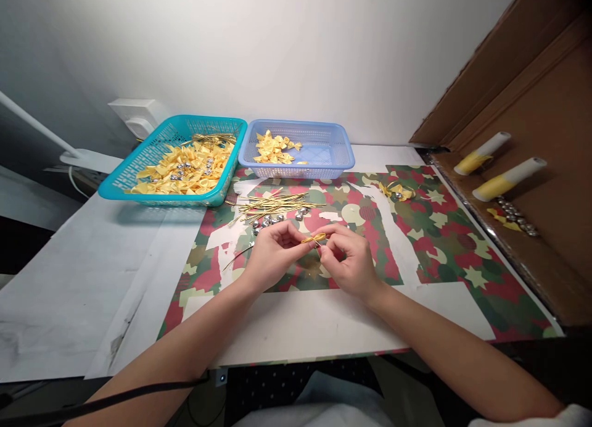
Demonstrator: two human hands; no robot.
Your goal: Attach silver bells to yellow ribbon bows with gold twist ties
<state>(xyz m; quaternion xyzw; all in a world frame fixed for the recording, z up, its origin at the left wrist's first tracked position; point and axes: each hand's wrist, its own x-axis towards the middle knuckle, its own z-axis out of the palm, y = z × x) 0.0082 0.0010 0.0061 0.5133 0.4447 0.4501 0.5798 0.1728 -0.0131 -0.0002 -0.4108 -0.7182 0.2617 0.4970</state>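
Observation:
A small yellow ribbon bow is pinched between my two hands above the patterned mat. My left hand grips its left side with thumb and forefinger. On the other side, my right hand is closed with its fingertips at the bow's right loop and just below its middle. A thin gold strand seems to hang under the bow, but fingers partly cover it. Just beyond my left hand lie several silver bells and a loose pile of gold cords.
A teal basket holds yellow bows, bells and gold cords. Beside it, a blue basket holds more bows. Finished-looking bows with a bell lie at right. Two ribbon-wound tubes stand by the cardboard wall.

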